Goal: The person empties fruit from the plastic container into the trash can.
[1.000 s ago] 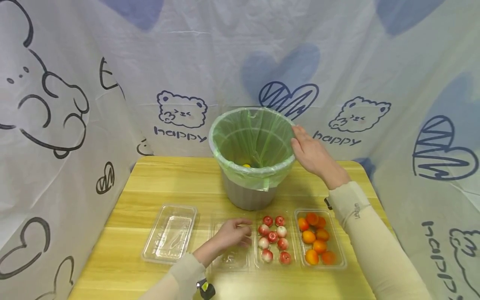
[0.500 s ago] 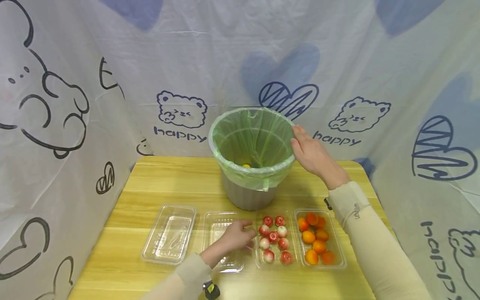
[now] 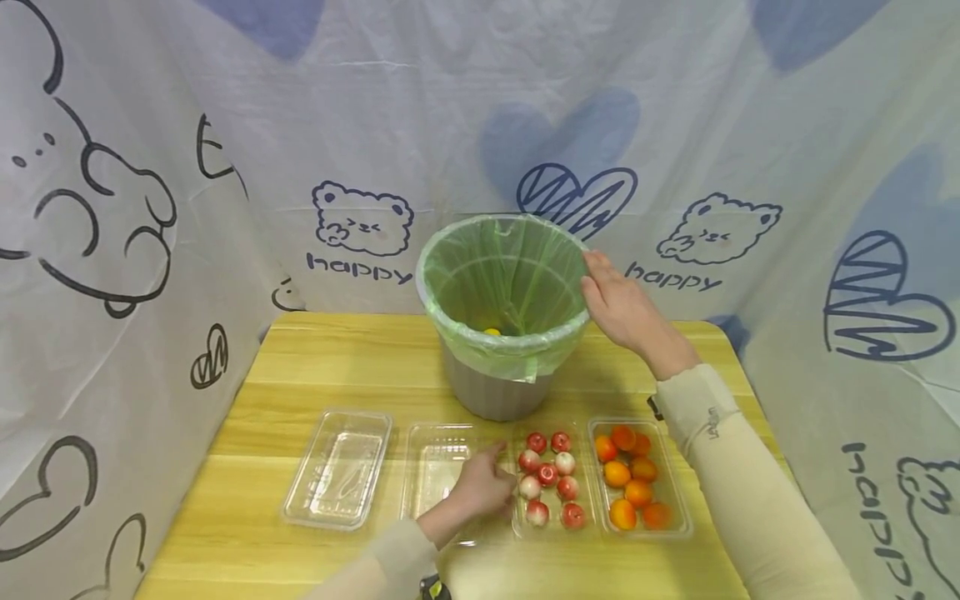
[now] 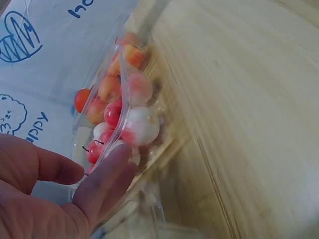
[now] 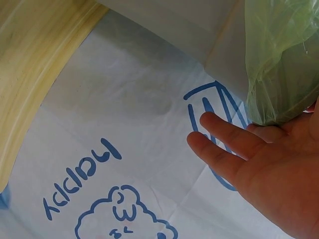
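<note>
My left hand [image 3: 483, 487] touches the left wall of a clear plastic tray [image 3: 590, 479] with its fingers, which lie along the wall in the left wrist view. Small red-and-white apples [image 3: 547, 474] sit spread out in that tray. Beneath the same hand is a bare clear tray [image 3: 431, 454], partly covered by the forearm. Farther back stands a grey bin [image 3: 491, 392] lined with a green translucent bag [image 3: 487, 358]. My right hand [image 3: 622, 308] rests against the bin's right rim, fingers extended. Low inside the bin a bit of something yellow [image 3: 492, 332] shows.
At the right, another clear tray [image 3: 678, 521] holds several orange fruits [image 3: 639, 492]. A bare clear tray [image 3: 337, 471] lies at the left. Printed white cloth [image 3: 465, 108] hangs behind and on both sides of the wooden table [image 3: 337, 358].
The left hand has moved right, from the middle bare tray to the apple tray. The middle tray sits slightly farther left, the apple tray slightly farther right. The right hand stays on the bin.
</note>
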`<state>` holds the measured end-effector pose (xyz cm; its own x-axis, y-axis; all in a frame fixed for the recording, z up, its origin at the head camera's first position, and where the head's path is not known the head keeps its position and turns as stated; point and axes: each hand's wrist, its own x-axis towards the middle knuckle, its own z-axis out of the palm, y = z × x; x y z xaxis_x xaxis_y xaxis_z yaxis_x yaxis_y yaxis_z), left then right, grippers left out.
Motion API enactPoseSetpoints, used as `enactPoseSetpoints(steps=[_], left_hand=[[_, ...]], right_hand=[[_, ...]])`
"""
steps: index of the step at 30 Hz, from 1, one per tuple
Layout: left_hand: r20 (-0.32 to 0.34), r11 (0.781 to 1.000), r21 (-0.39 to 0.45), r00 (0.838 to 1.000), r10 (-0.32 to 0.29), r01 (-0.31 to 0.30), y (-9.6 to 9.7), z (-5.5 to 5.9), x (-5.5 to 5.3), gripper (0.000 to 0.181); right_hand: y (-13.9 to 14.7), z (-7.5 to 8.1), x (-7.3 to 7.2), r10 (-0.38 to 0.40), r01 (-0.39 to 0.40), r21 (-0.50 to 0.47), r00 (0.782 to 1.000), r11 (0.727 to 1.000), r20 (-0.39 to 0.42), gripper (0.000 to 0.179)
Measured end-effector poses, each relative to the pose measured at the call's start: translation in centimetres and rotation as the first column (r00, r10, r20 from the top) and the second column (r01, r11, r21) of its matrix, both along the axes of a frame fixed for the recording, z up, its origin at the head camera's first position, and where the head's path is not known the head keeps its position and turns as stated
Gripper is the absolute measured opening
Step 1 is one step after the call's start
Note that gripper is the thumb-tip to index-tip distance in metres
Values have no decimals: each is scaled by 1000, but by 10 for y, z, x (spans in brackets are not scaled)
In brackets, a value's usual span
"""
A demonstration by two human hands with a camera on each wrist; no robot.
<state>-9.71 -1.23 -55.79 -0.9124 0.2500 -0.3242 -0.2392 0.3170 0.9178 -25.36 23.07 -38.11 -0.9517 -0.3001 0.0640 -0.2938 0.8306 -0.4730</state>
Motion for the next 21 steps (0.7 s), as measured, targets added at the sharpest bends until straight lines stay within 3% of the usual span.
enactPoseSetpoints(steps=[5, 9, 13, 21], left_hand=[[39, 999, 34, 998, 40, -41, 6, -5, 2, 80], [26, 999, 16, 999, 41, -42, 9, -9, 3, 78], [-2, 999, -22, 999, 33, -33, 11, -6, 4, 76], [33, 999, 32, 999, 15, -16, 6, -3, 4, 66]], right_hand=[[1, 0, 0, 1, -1, 3, 1000, 1000, -9, 65], [1, 0, 0, -2, 2, 9, 1000, 1000, -3, 65], [0, 0, 1, -1, 1, 9, 1000, 1000, 5, 65], [-1, 2, 2, 0, 0, 8, 1000, 1000, -1, 65]])
